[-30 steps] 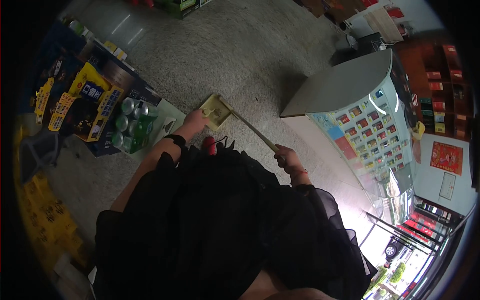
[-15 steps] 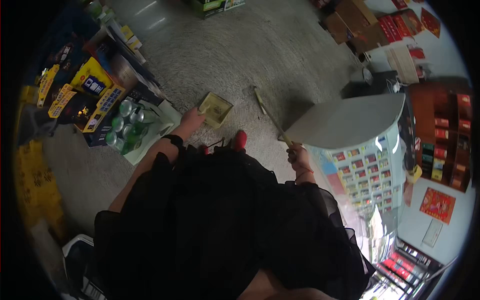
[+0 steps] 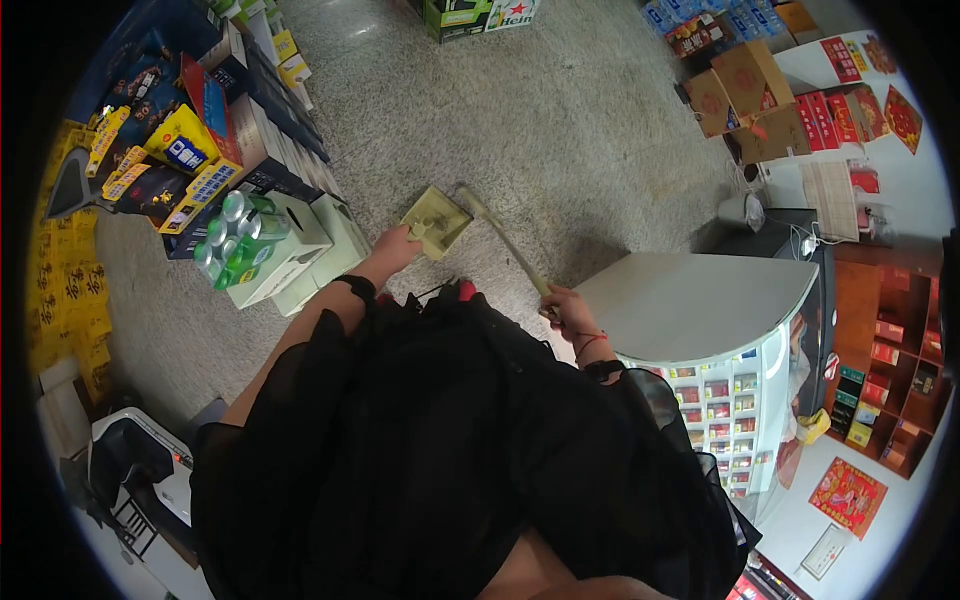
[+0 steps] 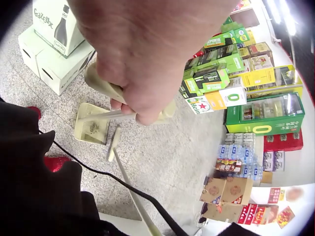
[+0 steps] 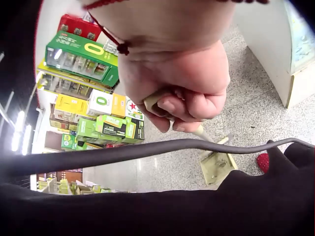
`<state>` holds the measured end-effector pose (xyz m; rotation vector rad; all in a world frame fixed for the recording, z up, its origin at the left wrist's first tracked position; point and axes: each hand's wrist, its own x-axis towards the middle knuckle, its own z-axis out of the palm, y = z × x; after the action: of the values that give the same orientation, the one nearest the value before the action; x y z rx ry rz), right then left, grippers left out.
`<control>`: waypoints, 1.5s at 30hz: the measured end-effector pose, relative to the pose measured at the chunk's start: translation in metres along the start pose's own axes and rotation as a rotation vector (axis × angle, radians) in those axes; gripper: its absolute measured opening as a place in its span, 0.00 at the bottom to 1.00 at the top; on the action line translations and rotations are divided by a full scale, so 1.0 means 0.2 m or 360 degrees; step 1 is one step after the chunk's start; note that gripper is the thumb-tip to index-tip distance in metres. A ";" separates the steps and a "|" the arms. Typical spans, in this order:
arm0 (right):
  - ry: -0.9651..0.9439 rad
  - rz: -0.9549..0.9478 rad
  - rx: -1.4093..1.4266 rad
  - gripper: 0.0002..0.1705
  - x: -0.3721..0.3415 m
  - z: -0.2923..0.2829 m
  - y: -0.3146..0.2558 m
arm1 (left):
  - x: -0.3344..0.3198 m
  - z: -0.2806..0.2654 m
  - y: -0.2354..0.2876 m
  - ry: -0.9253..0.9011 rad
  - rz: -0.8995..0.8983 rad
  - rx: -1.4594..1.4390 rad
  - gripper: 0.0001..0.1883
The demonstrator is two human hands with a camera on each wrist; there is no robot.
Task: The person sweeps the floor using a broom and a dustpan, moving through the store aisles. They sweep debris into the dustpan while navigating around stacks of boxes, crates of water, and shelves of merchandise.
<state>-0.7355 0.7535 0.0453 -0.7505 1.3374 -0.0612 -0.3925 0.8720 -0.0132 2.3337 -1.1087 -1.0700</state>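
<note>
My left hand [image 3: 397,247] grips the upright handle of a pale yellow dustpan [image 3: 440,222], which is on the speckled floor with dark debris in its pan. In the left wrist view that hand [image 4: 152,69] curls round the thick handle end. My right hand [image 3: 570,310] holds a long-handled broom [image 3: 512,243] near its upper end. Slanting down, the broom has its narrow head [image 4: 114,145] on the floor close beside the dustpan's open edge. Curled fingers of the right hand [image 5: 182,88] wrap the broom's handle in the right wrist view.
Boxes with a pack of green-capped cans [image 3: 240,240] stand left of the dustpan. A curved white counter [image 3: 700,295] is close at the right. Cartons [image 3: 745,95] lie at the back right, and a green beer box [image 3: 470,18] stands far ahead. Red shoes [image 3: 466,290] show below the dustpan.
The broom head was over the dustpan, swung out to the right, and is now back beside the pan's edge. The head view has turned; both hands keep their grips.
</note>
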 end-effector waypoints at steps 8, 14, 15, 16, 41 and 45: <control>-0.0259 0.0038 -0.0108 0.30 -0.04 -0.14 -0.22 | 0.07 0.06 0.08 0.0064 -0.0026 -0.0031 0.22; -0.0096 -0.0083 0.0209 0.31 0.01 -0.34 -0.28 | 0.10 0.03 0.06 0.0165 -0.0039 0.0011 0.21; -0.0095 -0.0083 0.0208 0.31 0.02 -0.36 -0.30 | 0.10 0.01 0.07 0.0164 -0.0039 0.0009 0.21; -0.0093 -0.0101 0.0196 0.32 0.03 -0.38 -0.31 | 0.11 -0.02 0.08 0.0146 -0.0081 -0.0030 0.21; -0.0243 0.0172 -0.0309 0.27 0.56 0.71 -1.09 | 0.76 -0.67 -0.25 0.0250 -0.0173 -0.0179 0.22; -0.0337 0.0134 -0.0611 0.30 0.61 0.85 -1.26 | 0.80 -0.76 -0.31 0.0285 -0.0152 -0.0188 0.23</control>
<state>-0.4582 0.5827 0.0790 -0.9919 1.1884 0.3423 -0.1797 0.7861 -0.0262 2.3548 -0.8538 -0.9110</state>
